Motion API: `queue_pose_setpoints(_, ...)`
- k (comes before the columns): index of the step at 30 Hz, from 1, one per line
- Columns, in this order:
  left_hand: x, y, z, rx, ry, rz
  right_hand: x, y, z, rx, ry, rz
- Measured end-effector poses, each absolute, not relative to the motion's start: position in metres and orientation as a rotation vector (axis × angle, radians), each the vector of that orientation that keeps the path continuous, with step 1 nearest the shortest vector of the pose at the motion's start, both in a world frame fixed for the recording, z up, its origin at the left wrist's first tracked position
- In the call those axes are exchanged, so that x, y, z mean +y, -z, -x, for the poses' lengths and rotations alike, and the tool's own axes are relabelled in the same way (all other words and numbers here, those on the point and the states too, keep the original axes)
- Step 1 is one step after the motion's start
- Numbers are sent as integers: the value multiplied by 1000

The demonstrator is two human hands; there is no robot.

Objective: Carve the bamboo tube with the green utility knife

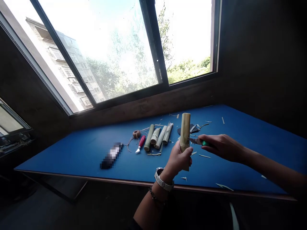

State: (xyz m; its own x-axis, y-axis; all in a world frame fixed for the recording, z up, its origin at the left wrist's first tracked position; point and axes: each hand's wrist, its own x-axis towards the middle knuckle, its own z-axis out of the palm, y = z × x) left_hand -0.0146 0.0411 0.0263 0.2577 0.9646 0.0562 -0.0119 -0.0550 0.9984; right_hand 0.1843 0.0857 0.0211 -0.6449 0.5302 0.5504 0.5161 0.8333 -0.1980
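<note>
My left hand [177,159] is closed around the lower part of a pale piece of bamboo [185,127], which stands nearly upright above the table's front half. A watch with a light strap and a dark bead bracelet circle that wrist. In my right hand [220,145] is a knife [198,141] with a green handle, most of it covered by my fingers. The blade points left and its tip meets, or nearly meets, the bamboo's right side just above my left hand. Whether it cuts into the surface is too small to tell.
On the blue table [79,153] several cut bamboo pieces [160,137] lie beside a red-handled knife [141,143]. A twine ball [136,134], a blurred-out dark object [111,156] and a dark flat item [190,129] are also there. Shavings [224,186] are scattered about. Behind stands a window [115,48].
</note>
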Motion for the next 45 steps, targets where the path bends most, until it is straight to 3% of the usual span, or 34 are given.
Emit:
queue_pose_setpoints(9,31,-12,11,1037,-946,-1435,117,-23,-189,-2373,147,1016)
queue_pose_setpoints(16,20,-13,10,919,-901,-1432,144,-33,-216,-2235,-191,1093)
queue_pose_setpoints(21,27,-17,12,922,-946,-1430,119,-27,-227,-2059,-189,1096)
queue_pose_setpoints(26,34,-14,12,947,-1026,-1431,90,-27,-211,-2330,-297,917)
queue_pose_setpoints(36,27,-15,15,1096,-1004,-1667,99,-14,-197,-2495,-13,846)
queue_pose_setpoints(45,33,-7,15,1077,-1052,-1529,119,-10,-185,-2456,260,832)
